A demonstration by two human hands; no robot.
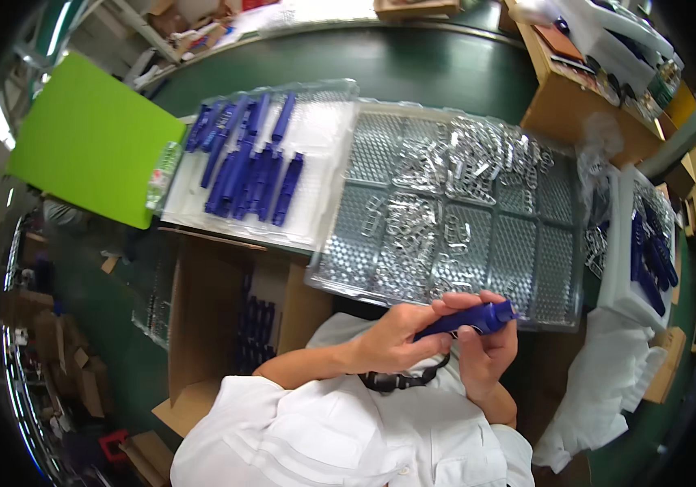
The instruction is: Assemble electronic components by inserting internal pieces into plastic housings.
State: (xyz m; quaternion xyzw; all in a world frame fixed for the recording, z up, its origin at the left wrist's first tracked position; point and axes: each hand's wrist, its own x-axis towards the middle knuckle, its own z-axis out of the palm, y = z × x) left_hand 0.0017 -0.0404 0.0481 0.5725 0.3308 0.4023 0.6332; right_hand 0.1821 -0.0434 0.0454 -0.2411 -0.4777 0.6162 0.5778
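Observation:
A dark blue tube-shaped part [482, 319] with a narrower stepped end is held at a slant in front of my chest. My left hand [405, 334] is closed round its left end. At the other end, my right hand [484, 355] grips it from below, with the thumb along its side. Just beyond my hands lies a clear compartment tray [555, 280] with many small silver metal clips [413, 227] piled in several of its compartments. To its left, several similar blue tubes [242, 174] lie in rows on a white tray [291, 231].
Below the white tray stands an open cardboard box [206, 316] with more blue parts inside. A bright green panel [92, 138] rises at the left. At the right, a white bin [620, 268] holds blue parts [652, 260], above white foam wrap [600, 381]. Behind is the green tabletop [332, 65].

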